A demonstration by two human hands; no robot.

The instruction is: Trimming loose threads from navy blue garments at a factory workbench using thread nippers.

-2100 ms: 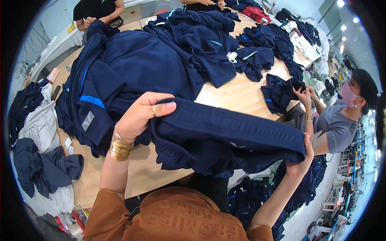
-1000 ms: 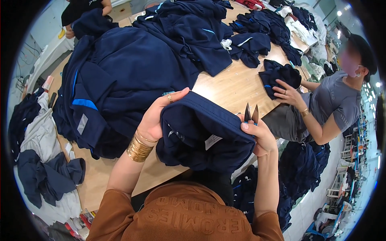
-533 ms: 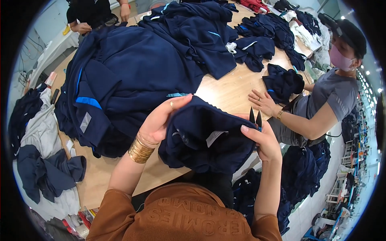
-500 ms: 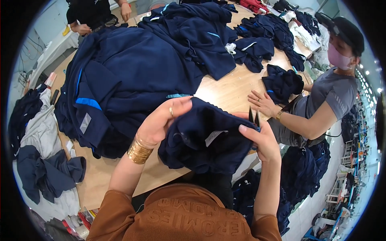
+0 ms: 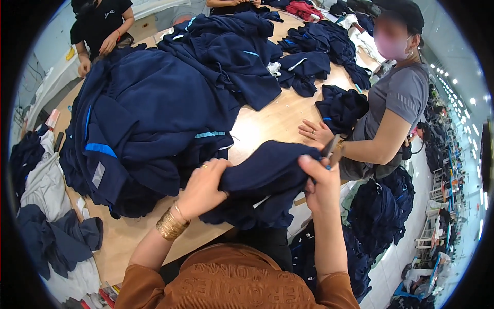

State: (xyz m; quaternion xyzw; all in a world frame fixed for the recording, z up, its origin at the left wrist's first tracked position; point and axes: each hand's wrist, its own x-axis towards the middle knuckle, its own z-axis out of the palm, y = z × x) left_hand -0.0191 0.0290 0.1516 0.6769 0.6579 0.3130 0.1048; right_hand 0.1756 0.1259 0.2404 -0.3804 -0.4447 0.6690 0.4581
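Note:
A navy-blue fabric garment [image 5: 262,177] is stretched between my hands just past the near table edge; a bit of white shows in its lower fold. My left hand [image 5: 205,186], with a ring and gold bangles at the wrist, is closed on the garment's left end. Its right end is pinched by my right hand [image 5: 321,177], which also holds small metal thread snips [image 5: 331,146], blades pointing up beyond the thumb. Part of the snips is hidden in my palm.
A large heap of navy garments [image 5: 154,103] covers the table's [image 5: 257,121] left and middle. To the right, a co-worker [image 5: 391,98] rests a hand near a smaller navy garment [image 5: 342,108]. More navy piles [image 5: 381,206] lie at lower right; white and grey cloth [image 5: 49,175] at left.
The garment's opening, spread toward me before, is now turned over so its smooth outside shows on top. My left hand has moved lower with its back upward. The whole view has shifted.

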